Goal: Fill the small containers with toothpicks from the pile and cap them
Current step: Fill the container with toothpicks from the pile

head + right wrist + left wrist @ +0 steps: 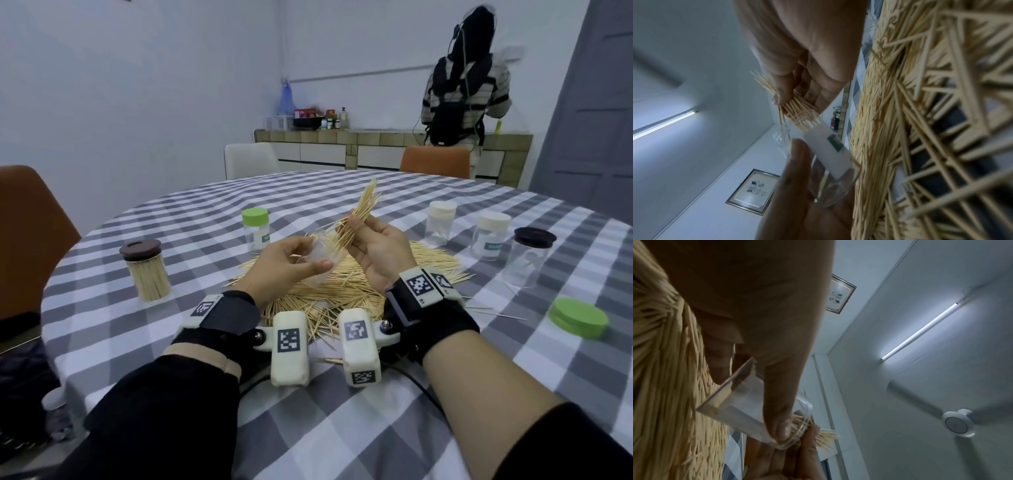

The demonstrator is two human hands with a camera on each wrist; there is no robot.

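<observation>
- My left hand (284,263) is curled round a clear, uncapped container (320,262), holding it tilted above the pile of toothpicks (342,291), mouth toward my right hand.
- My right hand (373,246) pinches a bundle of toothpicks (359,214) between thumb and fingers; the bundle slants up and away, its lower ends at the container's mouth.
- In the right wrist view those lower tips (801,113) reach just inside the clear rim, and a white label (828,149) shows on the container's side.
- The pile lies on the checked tablecloth (325,411) right under both hands.
- A brown-lidded jar (146,270), full of toothpicks, stands to the left; a green-capped jar (256,231) stands beyond the pile.
- To the right stand two white-capped jars (442,222) and a dark-lidded jar (529,260), all nearly empty.
- A loose green cap (579,317) lies on the cloth at the near right.
</observation>
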